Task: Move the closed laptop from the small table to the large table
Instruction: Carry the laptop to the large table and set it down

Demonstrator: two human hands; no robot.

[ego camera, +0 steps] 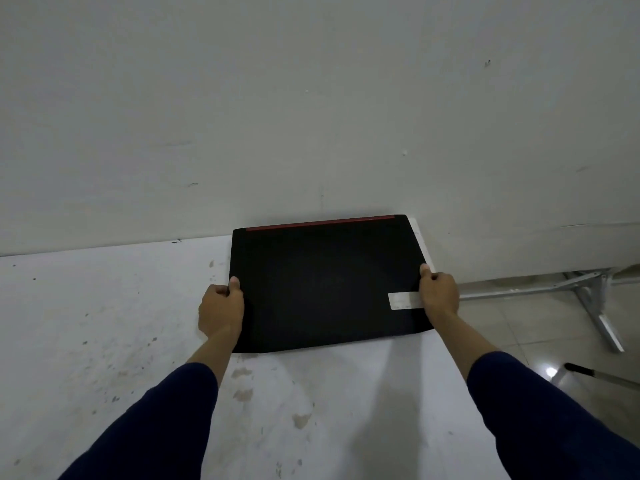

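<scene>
While I look down through the head camera, I see my left hand (221,310) curled tight on the left edge of the closed laptop (325,282), thumb on top and the other fingers tucked under the side. My right hand (439,294) grips the right edge the same way, thumb on the lid, fingers wrapped below. Both hands are closed on it.

The laptop is black with a thin red strip along its far edge and a pale sticker (404,301) near my right hand. It sits over the far right corner of a white table (104,323), close to the wall (311,98). I cannot tell if it rests flat or is a little bit lifted. The table top has brown spots and smudges.

To the right the floor (519,323) is shiny tile, with metal legs (588,299) of something standing on it.

Both my arms reach straight out in dark blue sleeves (156,427), wrists bare, one on each side of the laptop.
</scene>
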